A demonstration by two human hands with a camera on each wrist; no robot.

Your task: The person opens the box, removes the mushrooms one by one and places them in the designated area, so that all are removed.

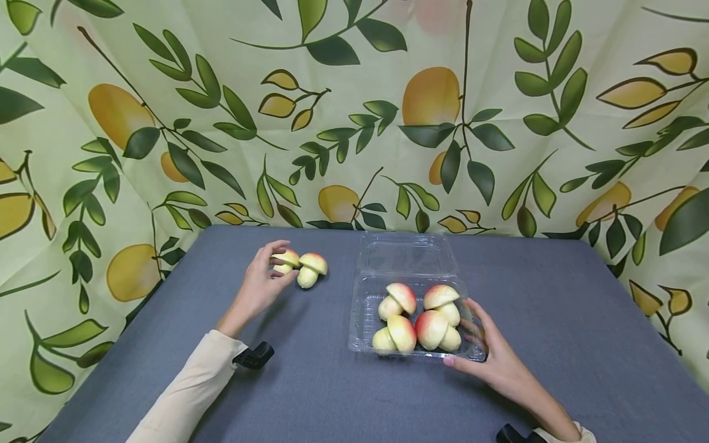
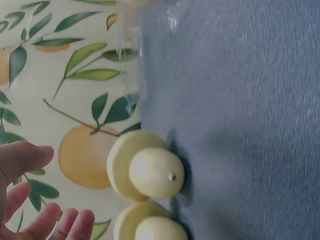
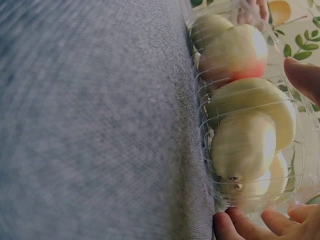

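Two toy mushrooms, pale yellow with red-tinged caps, stand side by side on the table; the right one (image 1: 312,269) is in full view, while fingers partly cover the left one (image 1: 284,269). My left hand (image 1: 264,275) is over the left mushroom, fingers spread and apart from it in the left wrist view. A clear plastic clamshell box (image 1: 360,342) lies with its lid (image 1: 407,252) folded back. Inside it are several similar mushrooms (image 1: 401,297). My right hand (image 1: 495,357) grips the box's right front corner, thumb at the front, fingers along the right side.
A grey-blue cloth (image 1: 310,394) covers the table. Behind and to the left hangs a fabric backdrop (image 1: 354,80) printed with fruit and leaves, meeting the table's far edge just beyond the lid. Dark bands with small devices (image 1: 256,355) are worn on the wrists.
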